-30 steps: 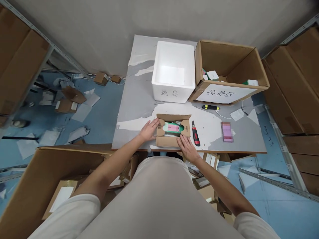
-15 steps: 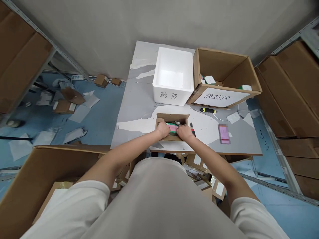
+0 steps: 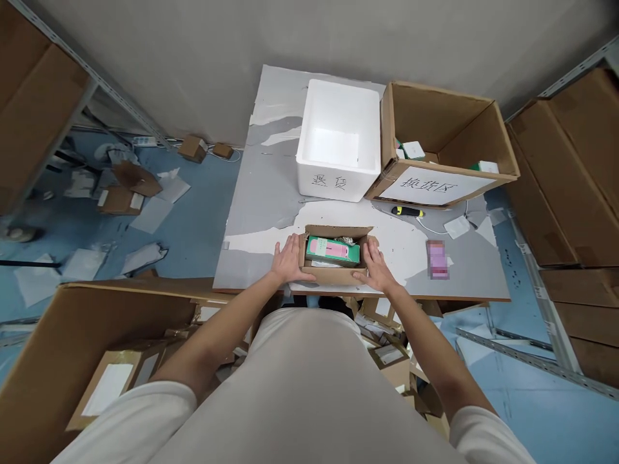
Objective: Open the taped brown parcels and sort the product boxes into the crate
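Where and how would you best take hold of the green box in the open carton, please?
From above, I'd probably pinch the green box mid-length, across its long sides: the carton is open on top, and a gap shows along the box's near side, while its ends sit close to the carton's walls.

Table (image 3: pixel 271 174) bears bin (image 3: pixel 333 182), carton (image 3: pixel 438 113), open box (image 3: pixel 338 277), maybe a knife (image 3: pixel 408 211).
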Action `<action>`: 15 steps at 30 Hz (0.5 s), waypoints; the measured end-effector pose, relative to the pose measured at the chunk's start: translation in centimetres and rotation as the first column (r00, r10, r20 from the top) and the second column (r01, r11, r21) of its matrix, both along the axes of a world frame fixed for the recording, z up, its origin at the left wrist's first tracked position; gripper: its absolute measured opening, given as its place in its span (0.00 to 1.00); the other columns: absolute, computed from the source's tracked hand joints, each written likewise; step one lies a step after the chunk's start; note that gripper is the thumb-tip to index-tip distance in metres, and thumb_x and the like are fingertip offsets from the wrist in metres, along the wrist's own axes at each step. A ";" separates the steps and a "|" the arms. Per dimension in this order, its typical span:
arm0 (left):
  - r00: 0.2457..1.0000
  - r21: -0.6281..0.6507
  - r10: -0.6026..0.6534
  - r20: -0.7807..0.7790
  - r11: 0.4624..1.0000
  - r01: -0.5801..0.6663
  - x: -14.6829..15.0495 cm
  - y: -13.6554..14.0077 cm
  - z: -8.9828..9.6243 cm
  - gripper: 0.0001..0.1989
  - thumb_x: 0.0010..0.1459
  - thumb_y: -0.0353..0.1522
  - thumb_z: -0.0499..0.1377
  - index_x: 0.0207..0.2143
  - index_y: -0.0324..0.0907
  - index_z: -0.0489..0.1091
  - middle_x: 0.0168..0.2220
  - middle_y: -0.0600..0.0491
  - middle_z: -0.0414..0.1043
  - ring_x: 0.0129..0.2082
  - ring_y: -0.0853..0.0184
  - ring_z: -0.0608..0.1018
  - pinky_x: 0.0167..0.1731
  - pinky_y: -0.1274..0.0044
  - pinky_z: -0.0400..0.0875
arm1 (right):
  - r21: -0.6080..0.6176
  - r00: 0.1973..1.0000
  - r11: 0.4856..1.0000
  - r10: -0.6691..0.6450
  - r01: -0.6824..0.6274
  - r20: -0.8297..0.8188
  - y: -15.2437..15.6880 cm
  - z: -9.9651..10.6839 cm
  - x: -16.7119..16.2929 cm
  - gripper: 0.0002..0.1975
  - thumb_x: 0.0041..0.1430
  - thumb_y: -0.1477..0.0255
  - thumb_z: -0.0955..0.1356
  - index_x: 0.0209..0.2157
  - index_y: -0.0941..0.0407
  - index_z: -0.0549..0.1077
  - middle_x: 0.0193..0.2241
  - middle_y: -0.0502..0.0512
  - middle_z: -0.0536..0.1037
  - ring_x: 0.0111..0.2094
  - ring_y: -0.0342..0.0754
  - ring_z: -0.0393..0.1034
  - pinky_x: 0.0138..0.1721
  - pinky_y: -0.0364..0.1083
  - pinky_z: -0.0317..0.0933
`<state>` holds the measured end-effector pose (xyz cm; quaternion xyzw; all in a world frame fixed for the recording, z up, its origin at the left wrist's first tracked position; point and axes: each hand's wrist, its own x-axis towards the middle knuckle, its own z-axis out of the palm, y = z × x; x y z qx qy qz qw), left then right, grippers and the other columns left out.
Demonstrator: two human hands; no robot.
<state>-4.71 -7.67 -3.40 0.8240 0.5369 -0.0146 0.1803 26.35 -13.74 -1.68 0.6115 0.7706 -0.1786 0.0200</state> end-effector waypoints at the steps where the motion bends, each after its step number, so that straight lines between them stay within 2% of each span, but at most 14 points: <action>1: 1.000 0.026 -0.003 0.007 1.000 0.003 0.0 0.0 0.4 0.69 0.33 0.62 0.59 0.65 0.27 0.34 0.66 0.29 0.38 0.66 0.43 0.46 0.60 0.52 0.39 | 0.020 0.999 1.000 0.005 -0.006 0.044 0.2 0.9 -0.2 0.42 0.60 0.50 0.56 0.66 0.64 0.41 0.66 0.73 0.39 0.67 0.63 0.33 0.59 0.67 0.36; 4: 0.996 0.115 -0.087 0.023 0.990 0.084 0.2 -0.1 1.9 0.67 0.35 0.60 0.60 0.66 0.29 0.38 0.67 0.31 0.34 0.66 0.41 0.41 0.60 0.50 0.32 | 0.077 0.982 0.997 0.016 -0.031 0.189 1.3 3.7 -1.7 0.25 0.64 0.62 0.57 0.56 0.63 0.64 0.61 0.73 0.58 0.61 0.63 0.51 0.59 0.66 0.37; 6: 0.984 0.143 -0.177 0.020 0.975 0.172 0.3 -0.2 2.8 0.60 0.37 0.58 0.61 0.65 0.33 0.46 0.67 0.34 0.36 0.66 0.41 0.39 0.59 0.49 0.27 | -0.017 0.956 0.998 0.068 -0.066 0.284 2.8 4.7 -3.5 0.18 0.62 0.67 0.60 0.47 0.63 0.71 0.52 0.72 0.69 0.54 0.60 0.61 0.59 0.60 0.42; 8: 0.975 0.131 -0.222 0.013 0.967 0.218 0.5 -0.3 3.3 0.53 0.39 0.56 0.62 0.62 0.36 0.54 0.67 0.36 0.39 0.66 0.42 0.41 0.58 0.48 0.24 | -0.169 0.920 0.983 0.132 -0.073 0.369 4.6 4.6 -5.3 0.17 0.58 0.67 0.65 0.45 0.63 0.73 0.47 0.72 0.73 0.51 0.60 0.63 0.58 0.57 0.43; 9: 0.975 0.116 -0.222 0.013 0.969 0.219 0.6 -0.3 3.4 0.50 0.39 0.56 0.62 0.60 0.37 0.57 0.67 0.37 0.40 0.66 0.42 0.42 0.58 0.47 0.24 | -0.224 0.902 0.973 0.147 -0.058 0.406 5.4 4.2 -6.0 0.20 0.55 0.66 0.67 0.46 0.64 0.72 0.46 0.72 0.73 0.52 0.61 0.63 0.59 0.57 0.41; 12: 0.986 0.075 -0.166 0.025 0.984 0.164 0.6 -0.7 3.4 0.45 0.42 0.55 0.60 0.58 0.39 0.61 0.67 0.39 0.40 0.66 0.42 0.44 0.58 0.46 0.26 | -0.277 0.872 0.961 0.151 -0.018 0.467 7.5 2.5 -7.2 0.31 0.46 0.67 0.72 0.52 0.67 0.68 0.44 0.73 0.75 0.53 0.64 0.61 0.61 0.61 0.30; 15: 0.992 0.057 -0.113 0.058 0.992 0.110 0.5 -1.5 3.1 0.43 0.43 0.55 0.61 0.57 0.40 0.63 0.67 0.40 0.40 0.66 0.43 0.45 0.59 0.46 0.30 | -0.301 0.859 0.953 0.173 -0.024 0.481 8.1 1.2 -7.3 0.33 0.47 0.72 0.71 0.55 0.66 0.63 0.42 0.70 0.76 0.49 0.62 0.65 0.60 0.63 0.23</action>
